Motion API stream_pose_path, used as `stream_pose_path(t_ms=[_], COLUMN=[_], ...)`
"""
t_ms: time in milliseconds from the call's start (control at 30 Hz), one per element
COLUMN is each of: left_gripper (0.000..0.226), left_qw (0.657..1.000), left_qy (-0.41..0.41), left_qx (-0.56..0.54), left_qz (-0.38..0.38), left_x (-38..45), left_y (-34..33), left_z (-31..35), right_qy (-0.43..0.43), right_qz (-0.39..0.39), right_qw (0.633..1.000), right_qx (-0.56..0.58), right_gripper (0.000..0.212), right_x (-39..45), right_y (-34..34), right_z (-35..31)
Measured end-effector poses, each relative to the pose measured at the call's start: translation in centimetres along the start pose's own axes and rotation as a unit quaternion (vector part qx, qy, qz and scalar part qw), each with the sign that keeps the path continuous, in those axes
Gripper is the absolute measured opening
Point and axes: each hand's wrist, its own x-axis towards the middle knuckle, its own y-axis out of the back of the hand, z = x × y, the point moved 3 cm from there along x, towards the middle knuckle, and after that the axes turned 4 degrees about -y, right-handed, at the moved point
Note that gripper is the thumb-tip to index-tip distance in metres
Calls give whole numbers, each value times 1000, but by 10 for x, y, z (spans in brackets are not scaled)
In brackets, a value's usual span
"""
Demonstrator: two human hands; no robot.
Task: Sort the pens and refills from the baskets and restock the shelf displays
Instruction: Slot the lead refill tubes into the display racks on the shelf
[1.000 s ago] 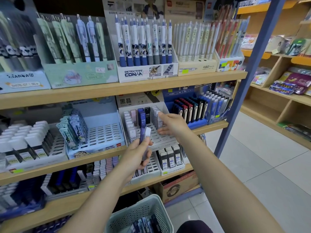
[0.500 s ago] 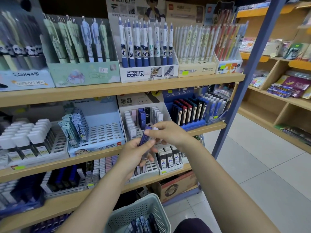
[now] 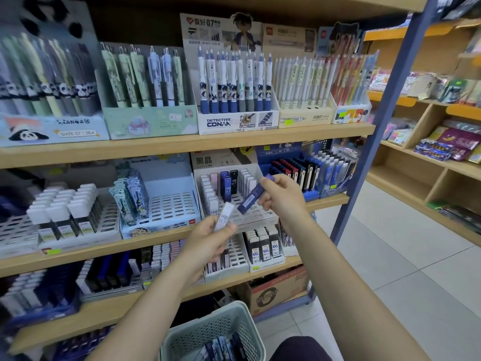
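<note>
My right hand pinches a dark blue lead refill case, held tilted in front of the white slotted refill display on the middle shelf. My left hand grips a white refill case marked HB, just below and left of the blue one. The display holds rows of white cases on its left and a few dark HB 0.7 cases at the back. A pale green basket with more blue refill cases sits at the bottom.
Pen display boxes line the top shelf. A blue refill rack stands right of the white display. A cardboard box sits on the floor under the shelves. A blue upright post edges the tiled aisle.
My right hand has taken the blue case from my left hand's bundle and lifted it up to the right. My left hand keeps the white case.
</note>
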Motion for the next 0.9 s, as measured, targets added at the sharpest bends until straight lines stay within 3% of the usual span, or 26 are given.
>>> stream_pose_path(t_ms=[133, 200, 300, 400, 533, 900], left_gripper=[22, 22, 14, 6, 17, 23], left_qw=[992, 989, 986, 985, 988, 992], left_qy=[-67, -86, -99, -95, -73, -26], left_qx=[37, 59, 87, 97, 91, 31], left_qz=[98, 104, 103, 107, 103, 118], left_x=[-4, -5, -7, -6, -4, 1], left_y=[0, -4, -9, -9, -6, 17], left_z=[18, 25, 30, 29, 18, -1], right_qy=[1, -1, -17, -52, -75, -20], right_qz=[-44, -66, -66, -116, -195, -94], right_qw=[996, 995, 997, 992, 972, 989], right_qx=[-74, -78, -45, 19, 106, 115], right_gripper=[12, 9, 3, 15, 30, 33], right_x=[-12, -17, -20, -21, -22, 14], right_y=[-11, -19, -23, -21, -21, -30], right_z=[0, 1, 1, 4, 8, 16])
